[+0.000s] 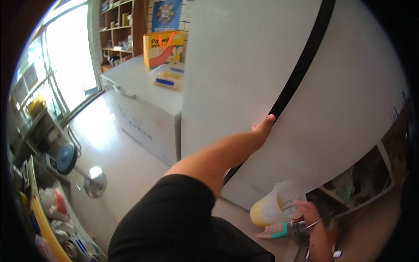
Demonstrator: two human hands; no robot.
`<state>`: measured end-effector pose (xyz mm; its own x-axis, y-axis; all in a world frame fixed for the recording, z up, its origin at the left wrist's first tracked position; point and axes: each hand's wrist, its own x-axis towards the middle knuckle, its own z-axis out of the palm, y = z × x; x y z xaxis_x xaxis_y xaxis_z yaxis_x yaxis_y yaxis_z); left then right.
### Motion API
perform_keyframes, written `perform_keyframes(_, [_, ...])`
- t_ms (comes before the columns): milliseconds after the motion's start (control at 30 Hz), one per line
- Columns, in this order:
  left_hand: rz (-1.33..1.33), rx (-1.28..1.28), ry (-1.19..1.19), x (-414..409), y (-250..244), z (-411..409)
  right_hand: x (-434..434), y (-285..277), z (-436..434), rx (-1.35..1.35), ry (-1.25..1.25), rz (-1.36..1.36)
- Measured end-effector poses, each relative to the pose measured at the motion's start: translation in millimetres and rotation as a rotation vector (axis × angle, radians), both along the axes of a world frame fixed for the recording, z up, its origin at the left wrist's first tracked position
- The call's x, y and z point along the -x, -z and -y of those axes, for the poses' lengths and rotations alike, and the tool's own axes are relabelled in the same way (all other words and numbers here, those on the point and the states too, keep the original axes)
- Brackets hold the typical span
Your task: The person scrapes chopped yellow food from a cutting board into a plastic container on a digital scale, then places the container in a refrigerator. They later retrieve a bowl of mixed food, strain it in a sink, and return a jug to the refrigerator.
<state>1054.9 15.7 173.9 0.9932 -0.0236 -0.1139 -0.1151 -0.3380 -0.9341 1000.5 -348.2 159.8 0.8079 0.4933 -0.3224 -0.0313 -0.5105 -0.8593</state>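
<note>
My left hand [264,128] is stretched out to the black vertical strip [299,72] between the two doors of a large white refrigerator [242,65]. It touches the strip, but its fingers are mostly hidden. Low on the right, my right hand [307,212], with a bracelet at the wrist, holds a translucent plastic pitcher [263,211] by its rim side. The pitcher is tilted and has yellow contents in its lower part. Dark lines show inside or through its wall; I cannot tell what they are.
A white chest freezer [147,131] carries a yellow gift bag [163,49] and a clear lidded box [165,82]. A round-based stand [95,183] is on the tiled floor. Behind the pitcher are a teal-and-pink striped item [275,231] and a metal vessel [298,234]. A cluttered counter [55,226] stands left.
</note>
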Motion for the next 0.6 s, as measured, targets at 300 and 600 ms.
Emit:
perform_keyframes(300, [0.617,0.958,0.796,253,-9,-78,11,-71,-62,-0.141,-0.075,-0.010])
perform_keyframes(600, [1.486,1.739,0.393,344,3,-153,-21,-179,-239,-0.098,-0.044,0.121])
